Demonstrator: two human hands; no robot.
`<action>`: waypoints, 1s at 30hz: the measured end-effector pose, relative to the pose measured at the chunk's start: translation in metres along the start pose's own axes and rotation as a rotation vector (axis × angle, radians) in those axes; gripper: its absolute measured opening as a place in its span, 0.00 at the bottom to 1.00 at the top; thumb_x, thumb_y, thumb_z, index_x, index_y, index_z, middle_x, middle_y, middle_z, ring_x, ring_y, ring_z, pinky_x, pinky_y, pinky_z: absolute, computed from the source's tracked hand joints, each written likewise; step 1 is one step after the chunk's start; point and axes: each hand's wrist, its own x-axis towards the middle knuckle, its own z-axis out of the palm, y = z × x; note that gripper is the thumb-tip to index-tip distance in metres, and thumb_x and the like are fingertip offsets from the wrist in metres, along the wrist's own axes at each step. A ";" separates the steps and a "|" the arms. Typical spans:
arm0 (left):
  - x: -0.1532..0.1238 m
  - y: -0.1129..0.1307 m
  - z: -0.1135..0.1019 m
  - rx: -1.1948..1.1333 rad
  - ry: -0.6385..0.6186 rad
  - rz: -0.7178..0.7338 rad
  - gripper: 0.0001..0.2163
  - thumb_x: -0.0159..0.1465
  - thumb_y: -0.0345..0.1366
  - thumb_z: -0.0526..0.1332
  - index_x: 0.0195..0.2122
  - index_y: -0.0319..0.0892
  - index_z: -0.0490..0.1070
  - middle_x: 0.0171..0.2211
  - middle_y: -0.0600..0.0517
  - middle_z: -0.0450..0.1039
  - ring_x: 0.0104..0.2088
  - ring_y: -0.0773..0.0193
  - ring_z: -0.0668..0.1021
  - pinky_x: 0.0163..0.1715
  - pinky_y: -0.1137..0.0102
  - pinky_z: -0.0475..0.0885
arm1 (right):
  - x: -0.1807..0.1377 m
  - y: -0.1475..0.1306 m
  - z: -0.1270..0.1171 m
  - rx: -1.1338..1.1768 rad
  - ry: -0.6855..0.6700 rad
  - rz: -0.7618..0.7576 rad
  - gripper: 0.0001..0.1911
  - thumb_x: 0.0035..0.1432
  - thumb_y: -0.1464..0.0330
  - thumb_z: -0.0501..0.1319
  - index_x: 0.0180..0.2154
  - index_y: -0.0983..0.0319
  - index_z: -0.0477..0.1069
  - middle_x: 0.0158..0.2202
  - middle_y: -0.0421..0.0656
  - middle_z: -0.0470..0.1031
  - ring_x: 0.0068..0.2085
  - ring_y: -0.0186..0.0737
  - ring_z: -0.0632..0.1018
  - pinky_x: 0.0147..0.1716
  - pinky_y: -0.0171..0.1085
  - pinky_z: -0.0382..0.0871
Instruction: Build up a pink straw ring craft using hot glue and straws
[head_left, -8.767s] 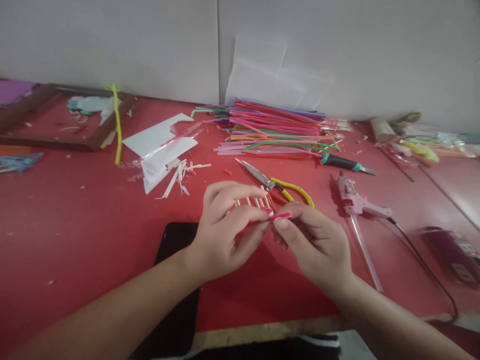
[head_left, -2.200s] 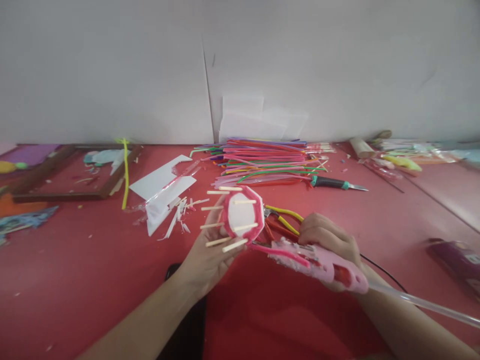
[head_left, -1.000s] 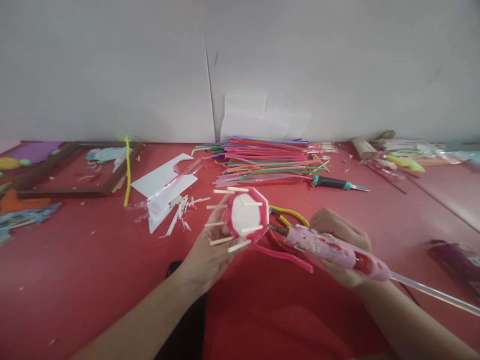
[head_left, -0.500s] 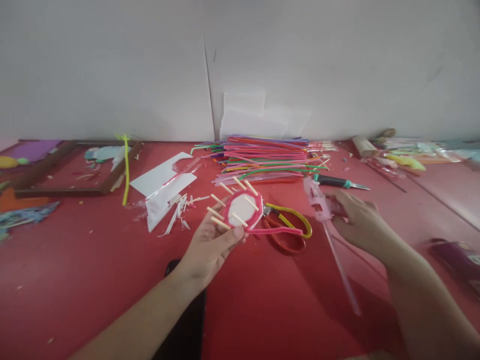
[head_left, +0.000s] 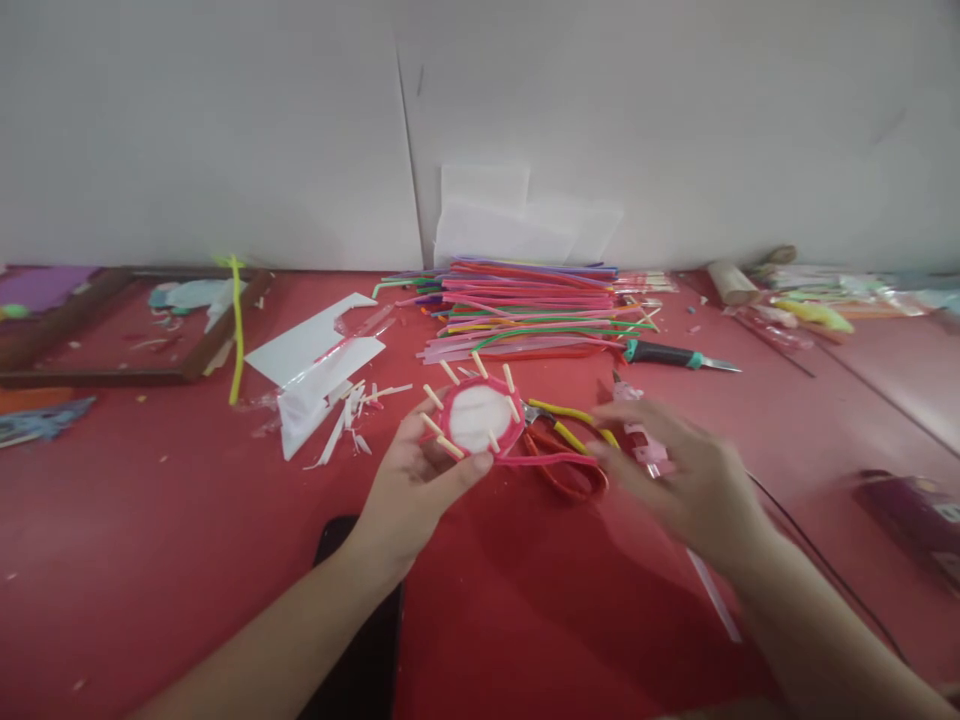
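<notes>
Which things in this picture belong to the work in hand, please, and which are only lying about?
Likely part of the work:
left hand, gripping the pegged white disc
pink strip, running from the disc
right hand, blurred, near glue gun and scissors
bundle of coloured strips

Likely just lying about:
brown frame
yellow strip
dark-handled knife
maroon box
black phone-like slab

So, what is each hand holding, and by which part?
Left hand: the pegged pink-rimmed disc, by its near left edge. Right hand: blurred; no hold visible.
</notes>
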 end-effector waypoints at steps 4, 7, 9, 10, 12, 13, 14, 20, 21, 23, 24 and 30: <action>0.000 -0.001 0.001 0.023 -0.018 -0.019 0.38 0.53 0.30 0.77 0.63 0.47 0.62 0.34 0.56 0.85 0.37 0.70 0.84 0.41 0.77 0.78 | -0.004 -0.021 0.016 0.205 -0.035 -0.115 0.06 0.62 0.64 0.66 0.41 0.58 0.75 0.36 0.41 0.82 0.36 0.37 0.82 0.36 0.33 0.75; -0.001 -0.002 0.002 0.014 -0.031 -0.019 0.38 0.53 0.30 0.77 0.62 0.47 0.62 0.36 0.55 0.85 0.38 0.68 0.85 0.41 0.76 0.79 | -0.007 -0.023 0.018 0.254 0.005 -0.121 0.01 0.64 0.70 0.64 0.37 0.59 0.76 0.33 0.40 0.80 0.33 0.33 0.81 0.34 0.30 0.75; -0.001 -0.002 0.002 0.008 -0.042 -0.017 0.37 0.52 0.29 0.77 0.61 0.47 0.63 0.36 0.56 0.85 0.37 0.68 0.85 0.39 0.77 0.79 | -0.006 -0.023 0.016 0.271 0.025 -0.145 0.03 0.64 0.72 0.63 0.37 0.60 0.76 0.33 0.40 0.81 0.34 0.32 0.81 0.35 0.29 0.75; 0.000 -0.002 0.002 0.012 -0.047 -0.018 0.36 0.52 0.29 0.77 0.60 0.47 0.64 0.36 0.56 0.85 0.37 0.68 0.85 0.39 0.77 0.78 | -0.006 -0.023 0.014 0.279 0.040 -0.158 0.04 0.64 0.73 0.63 0.38 0.60 0.75 0.33 0.40 0.81 0.34 0.32 0.81 0.35 0.29 0.75; 0.000 -0.002 0.002 0.024 -0.058 -0.018 0.33 0.53 0.30 0.77 0.58 0.47 0.66 0.35 0.55 0.85 0.37 0.68 0.85 0.39 0.77 0.78 | -0.006 -0.024 0.012 0.288 0.081 -0.169 0.04 0.62 0.74 0.64 0.39 0.60 0.75 0.33 0.40 0.81 0.33 0.33 0.81 0.35 0.30 0.76; 0.000 -0.002 0.002 0.027 -0.063 -0.013 0.32 0.53 0.30 0.77 0.57 0.47 0.67 0.35 0.55 0.85 0.37 0.68 0.85 0.40 0.77 0.78 | -0.006 -0.025 0.012 0.295 0.099 -0.166 0.05 0.61 0.74 0.65 0.40 0.60 0.75 0.33 0.40 0.81 0.33 0.33 0.81 0.34 0.30 0.76; 0.000 -0.002 0.002 0.027 -0.067 -0.004 0.31 0.53 0.30 0.77 0.56 0.47 0.68 0.36 0.55 0.85 0.37 0.68 0.85 0.40 0.77 0.78 | -0.005 -0.025 0.012 0.305 0.111 -0.163 0.05 0.61 0.74 0.66 0.40 0.60 0.75 0.33 0.40 0.81 0.32 0.33 0.81 0.33 0.30 0.77; -0.001 -0.001 0.001 0.058 -0.046 -0.002 0.32 0.53 0.30 0.77 0.58 0.47 0.67 0.35 0.55 0.84 0.36 0.69 0.84 0.39 0.77 0.78 | -0.002 -0.026 0.011 0.383 0.109 -0.206 0.06 0.60 0.77 0.65 0.36 0.60 0.76 0.30 0.39 0.81 0.32 0.34 0.82 0.35 0.31 0.79; -0.002 0.000 0.001 0.066 -0.039 -0.013 0.33 0.53 0.30 0.76 0.59 0.46 0.67 0.34 0.55 0.84 0.35 0.69 0.84 0.40 0.77 0.78 | -0.002 -0.026 0.010 0.386 0.111 -0.214 0.07 0.60 0.77 0.65 0.36 0.60 0.77 0.30 0.40 0.82 0.32 0.34 0.83 0.36 0.31 0.80; -0.002 0.001 0.002 0.065 -0.036 -0.029 0.33 0.54 0.30 0.76 0.60 0.46 0.67 0.32 0.56 0.83 0.35 0.70 0.83 0.40 0.78 0.77 | -0.002 -0.025 0.009 0.379 0.118 -0.223 0.08 0.60 0.78 0.64 0.37 0.60 0.77 0.31 0.40 0.83 0.34 0.35 0.83 0.38 0.32 0.80; -0.002 0.002 0.002 0.057 -0.045 -0.032 0.34 0.54 0.30 0.76 0.60 0.46 0.67 0.32 0.56 0.83 0.34 0.71 0.83 0.39 0.78 0.76 | -0.003 -0.025 0.009 0.367 0.126 -0.212 0.09 0.60 0.79 0.64 0.38 0.59 0.78 0.32 0.40 0.83 0.34 0.34 0.84 0.38 0.31 0.80; -0.001 0.003 0.001 0.048 -0.101 -0.068 0.37 0.54 0.30 0.76 0.64 0.47 0.64 0.32 0.56 0.83 0.33 0.72 0.82 0.39 0.78 0.76 | -0.012 -0.021 0.011 0.389 0.159 0.044 0.10 0.59 0.75 0.67 0.38 0.54 0.79 0.32 0.34 0.84 0.29 0.30 0.83 0.31 0.26 0.78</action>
